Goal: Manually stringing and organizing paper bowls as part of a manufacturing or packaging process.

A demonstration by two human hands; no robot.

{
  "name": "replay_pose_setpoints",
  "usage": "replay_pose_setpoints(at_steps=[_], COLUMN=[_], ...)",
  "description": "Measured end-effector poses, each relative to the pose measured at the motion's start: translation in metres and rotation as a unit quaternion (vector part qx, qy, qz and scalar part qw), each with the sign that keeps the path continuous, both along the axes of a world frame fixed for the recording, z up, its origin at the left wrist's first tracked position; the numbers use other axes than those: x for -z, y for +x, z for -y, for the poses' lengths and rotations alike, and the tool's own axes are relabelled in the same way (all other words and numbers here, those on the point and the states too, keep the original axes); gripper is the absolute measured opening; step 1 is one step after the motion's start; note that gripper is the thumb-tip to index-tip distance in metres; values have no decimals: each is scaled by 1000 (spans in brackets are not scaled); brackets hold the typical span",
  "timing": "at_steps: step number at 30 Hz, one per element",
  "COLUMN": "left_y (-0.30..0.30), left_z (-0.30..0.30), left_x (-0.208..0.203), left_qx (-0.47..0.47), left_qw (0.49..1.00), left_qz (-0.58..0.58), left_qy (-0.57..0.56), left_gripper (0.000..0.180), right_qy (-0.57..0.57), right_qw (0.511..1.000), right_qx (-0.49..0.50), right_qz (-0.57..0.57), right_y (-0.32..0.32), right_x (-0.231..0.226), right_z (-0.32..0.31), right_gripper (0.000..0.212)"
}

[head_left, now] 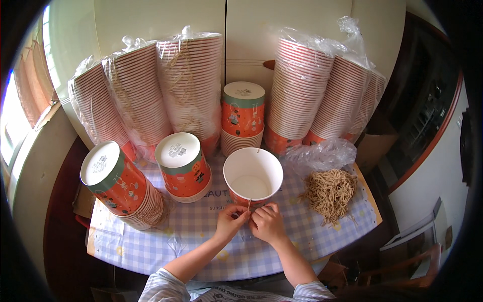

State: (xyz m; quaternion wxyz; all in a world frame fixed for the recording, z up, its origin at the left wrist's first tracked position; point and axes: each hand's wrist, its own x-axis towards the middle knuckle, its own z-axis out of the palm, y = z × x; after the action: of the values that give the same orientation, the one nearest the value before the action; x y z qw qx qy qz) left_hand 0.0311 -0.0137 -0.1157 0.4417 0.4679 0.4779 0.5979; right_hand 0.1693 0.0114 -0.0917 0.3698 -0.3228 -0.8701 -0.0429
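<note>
Currently, my L hand (232, 221) is pinching a thin tan cord (249, 203) below the near rim of an upright white-lined red-orange paper bucket (253, 173), just beyond; R hand (267, 221) is resting curled alongside, grip hidden. Far-rim end's showing, prob. done; near end prob. pending.

Table (374, 213): under the left hand (231, 222) and right hand (267, 222), spread with a blue-and-white checked cloth (188, 246).
Back panels (292, 12): cream, beyond both hands, parted by a dark upright seam (226, 50).
Window (17, 118): well left of the left hand, glaring with daylight.
Curtain (34, 75): peach-orange, beside that window.
Dark panel (412, 95): beyond and right of the right hand, edged reddish brown; door or glass, unclear.
Side wall (436, 186): whitish, well right of the right hand.
</note>
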Motion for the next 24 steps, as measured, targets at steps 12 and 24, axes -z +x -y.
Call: replay_pose_setpoints(at_steps=[12,24], left_y=[9,1], left_z=[-4,-15], left_x=[-2,-20], left_qx=[-68,-114], left_qw=[997,992], left_qz=[-19,-34], left_qy=[27,43], left_gripper=[9,11], right_qy=[-16,-22], right_qw=[1000,998], right_qx=[-22,-49], right_qz=[13,24], right_y=[1,-3], right_x=[0,4], right_z=[3,4], right_gripper=[4,2])
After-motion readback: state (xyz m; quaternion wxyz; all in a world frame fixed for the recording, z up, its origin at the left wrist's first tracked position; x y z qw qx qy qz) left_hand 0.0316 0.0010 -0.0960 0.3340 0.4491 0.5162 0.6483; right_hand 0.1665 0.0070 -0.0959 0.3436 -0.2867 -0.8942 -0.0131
